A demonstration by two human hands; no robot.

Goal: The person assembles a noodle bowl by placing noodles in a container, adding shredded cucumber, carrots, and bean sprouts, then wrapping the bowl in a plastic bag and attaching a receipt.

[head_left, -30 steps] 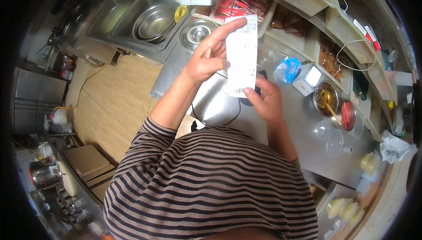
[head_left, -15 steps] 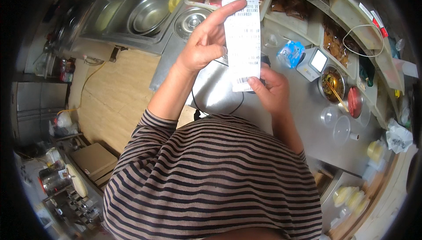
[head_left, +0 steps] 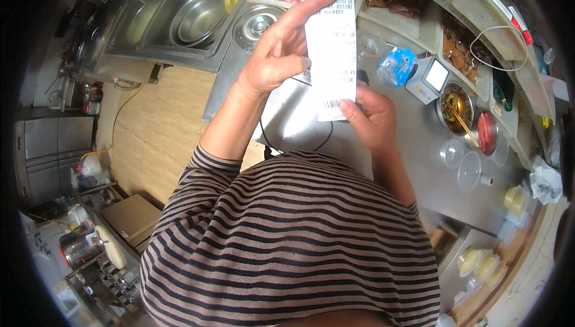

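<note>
A long white receipt [head_left: 331,51] with dark print is held up in front of me, above the steel counter. My right hand [head_left: 372,117] pinches its lower right end, the thumb on the front and the fingers partly hidden behind. My left hand [head_left: 277,57] is at its left edge. The index finger lies stretched across the front near the top, and the thumb touches the left edge. Curled fingers of the left hand go partly out of sight behind the paper, so it seems gripped there too.
A steel counter [head_left: 413,159] carries a digital scale [head_left: 427,81], a blue packet [head_left: 397,67], a food bowl with chopsticks [head_left: 455,111], a bowl of red food [head_left: 487,132] and clear plastic tubs [head_left: 469,171]. Left of the receipt are a round lid [head_left: 259,27] and a sink basin [head_left: 199,18].
The receipt and both hands sit slightly higher in the picture, and the surroundings have shifted a little. Both hands keep nearly the same pose on the paper.
</note>
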